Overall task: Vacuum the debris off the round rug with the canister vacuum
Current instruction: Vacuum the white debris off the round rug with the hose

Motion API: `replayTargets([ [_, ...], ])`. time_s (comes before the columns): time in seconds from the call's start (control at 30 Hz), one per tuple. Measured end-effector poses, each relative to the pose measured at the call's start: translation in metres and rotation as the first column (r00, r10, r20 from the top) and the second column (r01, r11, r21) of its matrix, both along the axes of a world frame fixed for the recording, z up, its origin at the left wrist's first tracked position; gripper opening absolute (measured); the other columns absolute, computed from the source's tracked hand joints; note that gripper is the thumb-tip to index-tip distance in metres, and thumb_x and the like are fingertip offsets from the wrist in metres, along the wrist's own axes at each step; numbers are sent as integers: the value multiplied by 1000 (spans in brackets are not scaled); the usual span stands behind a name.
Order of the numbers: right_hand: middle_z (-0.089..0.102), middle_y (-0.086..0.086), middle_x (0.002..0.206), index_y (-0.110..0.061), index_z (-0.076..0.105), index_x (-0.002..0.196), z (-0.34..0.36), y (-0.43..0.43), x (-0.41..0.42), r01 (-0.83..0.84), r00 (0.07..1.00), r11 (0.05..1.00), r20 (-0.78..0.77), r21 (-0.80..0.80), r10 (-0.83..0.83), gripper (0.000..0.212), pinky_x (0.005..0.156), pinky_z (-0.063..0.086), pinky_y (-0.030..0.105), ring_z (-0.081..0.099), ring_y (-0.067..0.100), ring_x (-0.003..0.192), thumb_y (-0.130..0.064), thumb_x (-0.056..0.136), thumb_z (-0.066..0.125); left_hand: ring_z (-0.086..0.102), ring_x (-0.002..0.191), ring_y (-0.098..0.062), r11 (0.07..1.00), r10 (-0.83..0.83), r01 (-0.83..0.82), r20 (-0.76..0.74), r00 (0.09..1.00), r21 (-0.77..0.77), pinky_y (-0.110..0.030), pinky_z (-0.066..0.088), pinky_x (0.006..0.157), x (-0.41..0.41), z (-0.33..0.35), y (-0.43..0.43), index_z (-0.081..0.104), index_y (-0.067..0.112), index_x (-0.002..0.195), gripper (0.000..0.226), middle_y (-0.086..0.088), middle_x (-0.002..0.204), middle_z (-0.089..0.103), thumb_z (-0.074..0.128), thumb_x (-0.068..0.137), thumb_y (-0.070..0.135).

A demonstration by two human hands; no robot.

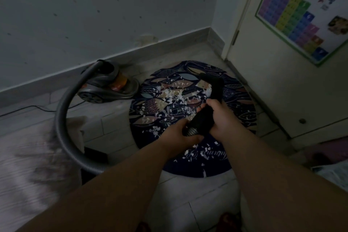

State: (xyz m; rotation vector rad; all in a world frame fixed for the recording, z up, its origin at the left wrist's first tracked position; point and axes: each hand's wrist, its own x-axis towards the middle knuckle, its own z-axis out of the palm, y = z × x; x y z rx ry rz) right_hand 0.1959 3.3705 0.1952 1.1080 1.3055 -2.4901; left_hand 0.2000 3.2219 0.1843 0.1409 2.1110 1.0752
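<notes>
A round dark rug (239, 111) with a leaf pattern lies on the floor, strewn with white debris (175, 98) thickest near its middle. The grey and orange canister vacuum (109, 84) sits on the floor at the rug's left edge, close to the wall. Its grey ribbed hose (62, 118) arcs left and down, then back toward my hands. My right hand (218, 117) grips the black handle tube (203, 118), whose nozzle end (212, 83) points over the debris. My left hand (180, 133) holds the hose end where it joins the handle.
A wall with a baseboard (113, 54) runs behind the vacuum. A door (293, 73) with a colourful chart stands right of the rug. The power cord (28, 109) trails across the floor at left. A pale fabric shape (37, 156) lies at lower left.
</notes>
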Motion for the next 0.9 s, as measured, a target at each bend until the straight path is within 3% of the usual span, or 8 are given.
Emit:
replayTargets([
  [0.13,58,4,80,-17,54,120,-2,5,1,-4,1000,1000,-14,-5,4,20,84,54,42,60,21,76,-17,100,53,68,88,-19,1000,-4,4,13,1000,12,-45,56,83,2,-3,5,48,28,119,52,-1,106,64,72,77,44],
  [0.23,58,4,79,-15,55,112,-10,10,0,-17,1000,1000,-17,8,18,13,82,55,40,60,20,74,-17,99,53,66,89,-20,1000,17,-17,12,1000,16,-45,56,85,4,-10,8,47,27,121,50,-1,106,63,71,79,42],
  [0.4,59,3,79,-15,55,115,-47,8,6,-72,997,997,24,30,71,17,75,56,37,61,19,72,-17,99,55,62,95,-18,999,-19,18,-27,999,-41,-34,51,83,18,-46,9,38,26,134,61,-1,112,61,65,84,45],
  [0.5,59,3,79,-16,55,118,-86,8,6,-71,997,995,43,65,68,21,77,58,37,61,20,74,-16,98,57,59,98,-20,998,-42,41,-18,999,-47,-30,47,80,22,-90,9,34,25,140,67,-4,120,59,64,84,47],
  [0.6,60,5,78,-15,54,118,-143,3,4,-63,996,993,64,99,57,21,73,58,37,62,20,70,-16,97,57,58,94,-20,994,-89,88,-6,996,-63,-31,48,80,20,-144,6,36,24,137,64,-4,113,59,64,84,46],
  [0.73,64,2,66,-18,52,119,-230,-15,5,-95,994,989,71,117,87,21,83,55,42,60,22,73,-16,98,55,58,99,-21,994,-83,84,17,996,-70,-34,50,86,22,-231,-15,40,26,133,62,-3,116,59,70,81,40],
  [0.9,60,5,81,-16,48,132,-323,-40,-4,-68,998,996,22,63,67,36,74,56,36,61,21,74,-14,97,58,55,105,-19,993,-68,63,-52,996,-101,-32,47,90,15,-329,-38,39,24,133,63,-3,123,56,72,80,33],
])
